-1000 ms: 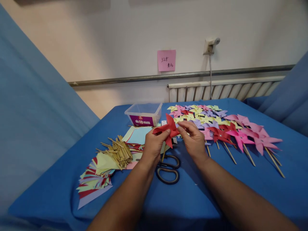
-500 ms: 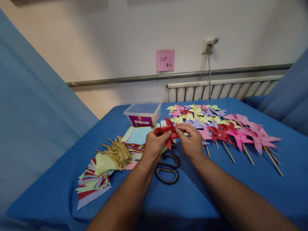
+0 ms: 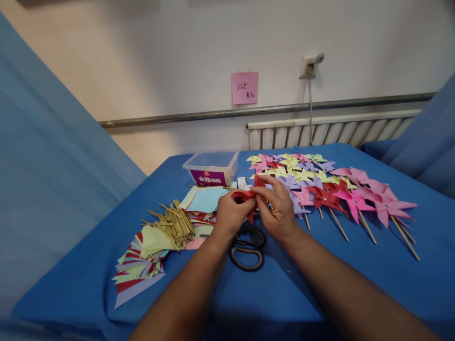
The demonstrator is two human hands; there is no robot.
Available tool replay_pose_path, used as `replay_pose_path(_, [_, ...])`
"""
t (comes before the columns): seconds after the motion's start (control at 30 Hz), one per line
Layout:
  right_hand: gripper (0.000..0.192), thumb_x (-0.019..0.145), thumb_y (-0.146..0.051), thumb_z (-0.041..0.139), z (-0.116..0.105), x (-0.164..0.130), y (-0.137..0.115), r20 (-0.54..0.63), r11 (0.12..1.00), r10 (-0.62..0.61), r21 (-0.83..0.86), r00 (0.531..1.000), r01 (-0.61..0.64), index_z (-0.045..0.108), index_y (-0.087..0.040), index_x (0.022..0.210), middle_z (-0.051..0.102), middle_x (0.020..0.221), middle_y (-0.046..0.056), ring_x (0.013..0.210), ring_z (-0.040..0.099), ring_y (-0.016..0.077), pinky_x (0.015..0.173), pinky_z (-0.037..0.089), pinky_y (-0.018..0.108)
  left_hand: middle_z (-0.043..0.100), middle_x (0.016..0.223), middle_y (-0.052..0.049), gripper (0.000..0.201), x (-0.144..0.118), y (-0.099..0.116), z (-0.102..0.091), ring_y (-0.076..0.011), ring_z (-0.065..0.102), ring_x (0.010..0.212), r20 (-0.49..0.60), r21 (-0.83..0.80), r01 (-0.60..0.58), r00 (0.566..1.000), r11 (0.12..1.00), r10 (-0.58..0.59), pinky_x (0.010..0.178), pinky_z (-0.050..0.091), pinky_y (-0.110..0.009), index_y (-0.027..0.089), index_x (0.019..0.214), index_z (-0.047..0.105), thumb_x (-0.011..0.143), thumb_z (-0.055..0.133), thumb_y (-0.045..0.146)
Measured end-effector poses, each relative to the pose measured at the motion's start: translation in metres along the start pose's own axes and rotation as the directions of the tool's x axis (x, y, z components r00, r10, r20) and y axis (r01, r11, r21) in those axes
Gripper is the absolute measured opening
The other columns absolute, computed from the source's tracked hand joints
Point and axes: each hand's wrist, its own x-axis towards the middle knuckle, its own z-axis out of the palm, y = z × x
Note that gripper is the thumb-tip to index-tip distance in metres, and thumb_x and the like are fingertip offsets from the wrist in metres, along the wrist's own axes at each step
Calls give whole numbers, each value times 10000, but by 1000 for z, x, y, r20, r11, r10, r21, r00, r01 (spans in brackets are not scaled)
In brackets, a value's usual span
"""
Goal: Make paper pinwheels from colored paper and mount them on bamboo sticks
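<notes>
**Both hands fold a red paper pinwheel above the scissors**

The red paper pinwheel is held between the two hands just above the blue table, a little behind the scissors. It is bunched up, so no clear long axis shows; one red tip points down toward the scissors and another corner points up and away, toward the wall. The left hand is closed on the pinwheel's left side, thumb on top, fingers curled beneath. The right hand pinches it from the right, thumb and forefinger pressing the paper at its middle while the other fingers arch over it and hide much of the red paper.

Directly below the hands lie the black-handled scissors, loops toward the person. To the left are a sheaf of coloured paper squares, a heap of short wooden sticks and a fan of cut paper triangles. Behind the hands stands a clear plastic box with a purple label. To the right, rows of finished pinwheels on sticks, pink, red, yellow, purple, cover the table, the nearest just beside the right hand. A pink note is stuck on the wall.

Half a second ago the red blades were spread wider, with a tall point standing above the fingers; now the paper is gathered tighter, and the right hand has closed in over it. The rest of the table has stayed as it was.
</notes>
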Motion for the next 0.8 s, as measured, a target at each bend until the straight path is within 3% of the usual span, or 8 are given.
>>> replay_pose_path(0.13, [270,830,-156,540,-2,1,-3,38,1000,6,25,999,-7,679,-297,1014,586,1238,48,1153,539,266,973,417,490,663,632,-16,80,-1,1,1,-138,561,591,-10,-65,26,1000,998,-27,577,415,-231,154,655,714,585,727,190])
replay_pose_path(0.2, [241,829,-168,548,-3,2,-4,15,999,21,47,1000,-21,665,-277,1009,575,1247,60,1173,528,265,989,412,487,681,668,-22,114,0,1,2,-138,577,607,-1,-189,89,996,978,-91,613,438,-241,146,680,718,571,738,176])
replay_pose_path(0.3, [308,820,-208,582,-2,1,-5,-95,992,94,91,991,-86,585,-243,1126,502,1324,106,1236,478,274,1008,407,483,712,755,-46,220,2,0,3,-150,621,660,65,-473,219,975,853,-214,710,478,-275,126,773,724,564,768,178])
replay_pose_path(0.4, [436,780,-279,659,8,-5,-5,-87,954,245,198,966,-224,500,-221,1181,533,1249,125,1047,593,242,896,485,438,708,748,-47,222,5,-1,1,-143,637,681,90,-639,269,957,720,-277,740,487,-267,115,781,707,571,771,149])
replay_pose_path(0.47, [478,758,-340,694,16,-9,-4,14,884,380,289,925,-367,475,-224,1166,586,1136,96,847,634,194,767,528,386,707,753,-46,209,6,-1,-1,-137,640,684,90,-683,282,948,673,-306,728,490,-253,119,781,696,583,761,124])
replay_pose_path(0.53, [480,749,-380,702,23,-12,-2,85,812,475,340,876,-474,470,-227,1140,605,1075,75,791,632,178,700,532,351,711,765,-47,210,6,0,-1,-138,644,683,95,-705,302,937,642,-336,713,496,-248,128,793,689,593,750,109])
replay_pose_path(0.67, [523,715,-398,724,24,-13,0,6,810,520,313,854,-495,470,-219,1135,584,1132,96,860,622,192,719,519,349,707,739,-40,191,7,0,-1,-140,638,644,84,-720,324,919,614,-386,665,505,-245,138,786,691,605,736,98])
replay_pose_path(0.8, [526,661,-440,757,24,-14,-6,61,766,596,254,800,-590,479,-216,1048,634,938,44,630,588,158,608,486,330,707,738,-29,170,9,-1,1,-136,640,661,35,-743,269,931,614,-365,678,504,-237,139,754,688,600,731,82])
